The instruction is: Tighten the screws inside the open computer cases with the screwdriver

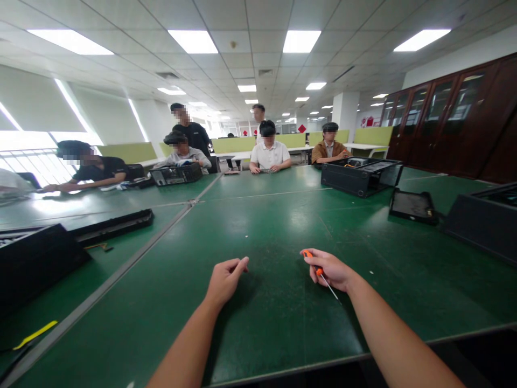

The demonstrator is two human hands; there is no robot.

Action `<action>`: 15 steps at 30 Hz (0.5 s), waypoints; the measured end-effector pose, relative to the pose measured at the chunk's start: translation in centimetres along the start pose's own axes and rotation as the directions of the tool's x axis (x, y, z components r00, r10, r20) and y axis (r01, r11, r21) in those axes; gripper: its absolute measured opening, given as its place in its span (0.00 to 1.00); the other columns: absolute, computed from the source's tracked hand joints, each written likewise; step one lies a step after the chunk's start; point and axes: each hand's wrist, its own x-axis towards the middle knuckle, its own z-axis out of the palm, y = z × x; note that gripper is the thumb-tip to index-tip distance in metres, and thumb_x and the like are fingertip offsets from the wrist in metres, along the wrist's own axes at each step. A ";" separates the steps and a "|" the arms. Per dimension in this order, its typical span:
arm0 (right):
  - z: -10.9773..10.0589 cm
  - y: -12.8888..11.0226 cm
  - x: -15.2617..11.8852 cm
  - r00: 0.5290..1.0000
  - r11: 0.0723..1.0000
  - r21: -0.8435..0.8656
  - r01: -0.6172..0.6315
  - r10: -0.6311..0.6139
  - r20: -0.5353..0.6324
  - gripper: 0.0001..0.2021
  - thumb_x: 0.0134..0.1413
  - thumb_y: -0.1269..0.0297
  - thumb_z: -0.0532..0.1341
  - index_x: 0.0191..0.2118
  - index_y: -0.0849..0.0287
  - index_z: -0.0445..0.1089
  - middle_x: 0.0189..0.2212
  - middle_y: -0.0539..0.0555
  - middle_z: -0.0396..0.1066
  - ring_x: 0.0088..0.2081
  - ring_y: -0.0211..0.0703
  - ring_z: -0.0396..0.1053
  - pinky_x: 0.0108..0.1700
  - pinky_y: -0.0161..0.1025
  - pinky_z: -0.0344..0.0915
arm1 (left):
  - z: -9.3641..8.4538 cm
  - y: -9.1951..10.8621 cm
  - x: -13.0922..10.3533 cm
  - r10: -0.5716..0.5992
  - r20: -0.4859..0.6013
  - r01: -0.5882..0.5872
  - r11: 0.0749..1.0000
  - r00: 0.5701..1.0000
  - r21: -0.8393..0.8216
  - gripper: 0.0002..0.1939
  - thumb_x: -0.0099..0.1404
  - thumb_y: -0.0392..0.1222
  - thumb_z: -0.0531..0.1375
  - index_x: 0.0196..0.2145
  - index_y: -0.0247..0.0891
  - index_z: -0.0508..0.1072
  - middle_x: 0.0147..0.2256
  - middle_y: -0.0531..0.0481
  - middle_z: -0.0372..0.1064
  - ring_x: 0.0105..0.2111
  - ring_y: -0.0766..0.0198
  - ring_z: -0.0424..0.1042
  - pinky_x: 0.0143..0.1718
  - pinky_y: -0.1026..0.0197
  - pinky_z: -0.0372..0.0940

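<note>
My right hand is closed around an orange and black screwdriver, whose thin metal shaft points down toward the near right. To its left, my left hand hovers over or rests on the green table; its fingers are curled in, with the thumb against them. Whether anything small is inside those fingers is hidden. A gap of bare tabletop separates the two hands.
A black computer case and a black panel lie at the right, beside another dark case. Dark case parts and a yellow strip are at left. Several people sit across the table.
</note>
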 end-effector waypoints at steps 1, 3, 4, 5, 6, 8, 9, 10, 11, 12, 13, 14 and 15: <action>0.0 0.0 0.0 1.000 1.000 0.001 -0.001 0.001 0.002 0.15 0.67 0.57 0.55 0.51 0.62 0.65 0.23 0.43 0.64 0.13 0.25 0.51 0.12 0.25 0.47 | 0.0 0.0 0.0 -0.001 0.000 0.001 1.000 1.000 -0.001 0.25 0.64 0.58 0.55 0.20 0.37 0.72 0.17 0.57 0.54 0.21 0.66 0.57 0.27 0.63 0.54; 0.0 0.0 0.0 1.000 1.000 0.002 -0.002 0.002 0.004 0.15 0.67 0.57 0.55 0.51 0.62 0.65 0.23 0.43 0.64 0.13 0.25 0.51 0.12 0.25 0.47 | 0.0 0.1 0.0 -0.002 0.002 0.002 1.000 1.000 -0.002 0.25 0.64 0.58 0.55 0.20 0.37 0.72 0.17 0.57 0.54 0.21 0.66 0.57 0.28 0.63 0.54; 0.0 0.0 0.0 1.000 1.000 0.003 -0.003 0.003 0.004 0.15 0.67 0.57 0.55 0.52 0.62 0.64 0.23 0.43 0.64 0.13 0.25 0.51 0.12 0.25 0.47 | 0.0 0.2 0.0 -0.002 0.004 0.002 1.000 1.000 -0.002 0.25 0.64 0.58 0.55 0.20 0.37 0.72 0.17 0.57 0.54 0.21 0.66 0.57 0.28 0.63 0.54; 0.0 0.0 0.0 1.000 1.000 0.003 -0.003 0.003 0.003 0.15 0.67 0.57 0.55 0.52 0.62 0.64 0.23 0.43 0.64 0.13 0.25 0.51 0.12 0.25 0.47 | 0.0 0.2 0.0 -0.002 0.007 0.003 1.000 1.000 -0.003 0.25 0.64 0.58 0.55 0.20 0.37 0.73 0.17 0.57 0.54 0.22 0.66 0.58 0.28 0.63 0.54; 0.0 0.0 -0.1 1.000 1.000 0.003 -0.004 0.004 0.002 0.15 0.68 0.57 0.55 0.53 0.62 0.64 0.23 0.43 0.64 0.13 0.25 0.51 0.12 0.25 0.47 | 0.0 0.2 0.0 -0.003 0.008 0.003 1.000 1.000 -0.003 0.24 0.64 0.58 0.55 0.20 0.37 0.73 0.17 0.57 0.54 0.22 0.66 0.58 0.28 0.63 0.54; 0.0 -0.1 -0.1 1.000 1.000 0.004 -0.003 0.003 0.002 0.16 0.68 0.57 0.55 0.54 0.61 0.63 0.23 0.43 0.64 0.13 0.25 0.51 0.12 0.25 0.46 | 0.0 0.2 0.0 -0.004 0.008 0.004 1.000 1.000 -0.004 0.24 0.64 0.58 0.55 0.20 0.37 0.73 0.17 0.57 0.55 0.22 0.66 0.58 0.28 0.63 0.54; 0.1 -0.1 -0.1 1.000 1.000 0.004 -0.003 0.003 0.002 0.16 0.68 0.58 0.55 0.55 0.61 0.62 0.22 0.43 0.64 0.12 0.25 0.51 0.11 0.25 0.46 | -0.1 0.3 0.0 -0.005 0.008 0.005 1.000 1.000 -0.004 0.24 0.64 0.58 0.55 0.20 0.37 0.73 0.18 0.57 0.55 0.22 0.66 0.58 0.28 0.63 0.54; 0.1 -0.1 -0.1 1.000 1.000 0.004 -0.002 0.002 0.002 0.16 0.68 0.58 0.55 0.55 0.61 0.62 0.22 0.42 0.63 0.12 0.25 0.51 0.11 0.25 0.46 | -0.1 0.3 0.0 -0.006 0.008 0.006 1.000 1.000 -0.004 0.24 0.64 0.58 0.55 0.20 0.37 0.73 0.18 0.57 0.55 0.22 0.66 0.58 0.28 0.63 0.54; 0.1 -0.1 -0.1 1.000 1.000 0.004 -0.002 0.002 0.002 0.16 0.68 0.58 0.55 0.56 0.61 0.62 0.22 0.42 0.63 0.12 0.25 0.50 0.11 0.25 0.46 | -0.1 0.3 0.0 -0.006 0.009 0.006 1.000 1.000 -0.003 0.25 0.64 0.58 0.55 0.20 0.37 0.73 0.18 0.57 0.55 0.22 0.66 0.58 0.28 0.63 0.54; 0.1 -0.1 -0.2 1.000 1.000 0.004 -0.003 0.003 0.003 0.16 0.68 0.58 0.55 0.55 0.61 0.62 0.22 0.42 0.63 0.12 0.25 0.50 0.11 0.25 0.45 | -0.1 0.3 0.0 -0.007 0.010 0.007 1.000 1.000 -0.003 0.25 0.64 0.58 0.55 0.20 0.37 0.73 0.18 0.57 0.55 0.22 0.66 0.58 0.28 0.63 0.54; 0.1 -0.1 -0.2 1.000 1.000 0.004 -0.005 0.005 0.003 0.16 0.68 0.58 0.55 0.55 0.61 0.62 0.22 0.43 0.63 0.12 0.25 0.50 0.11 0.25 0.46 | -0.1 0.3 0.0 -0.007 0.012 0.007 1.000 1.000 -0.004 0.25 0.64 0.59 0.55 0.20 0.37 0.73 0.18 0.57 0.55 0.22 0.66 0.58 0.28 0.63 0.54; 0.1 -0.1 -0.2 1.000 1.000 0.003 -0.008 0.008 0.003 0.15 0.68 0.58 0.55 0.54 0.61 0.63 0.22 0.43 0.63 0.13 0.25 0.50 0.11 0.25 0.46 | -0.1 0.3 0.0 -0.008 0.013 0.008 1.000 1.000 -0.004 0.25 0.64 0.59 0.55 0.20 0.37 0.72 0.18 0.57 0.55 0.22 0.66 0.58 0.28 0.63 0.54; 0.1 -0.1 -0.2 1.000 1.000 0.003 -0.010 0.010 0.002 0.15 0.68 0.58 0.55 0.53 0.61 0.63 0.23 0.43 0.63 0.13 0.25 0.51 0.12 0.25 0.46 | -0.1 0.4 0.0 -0.008 0.014 0.008 1.000 1.000 -0.003 0.25 0.64 0.59 0.55 0.20 0.37 0.72 0.18 0.57 0.55 0.22 0.66 0.58 0.28 0.63 0.54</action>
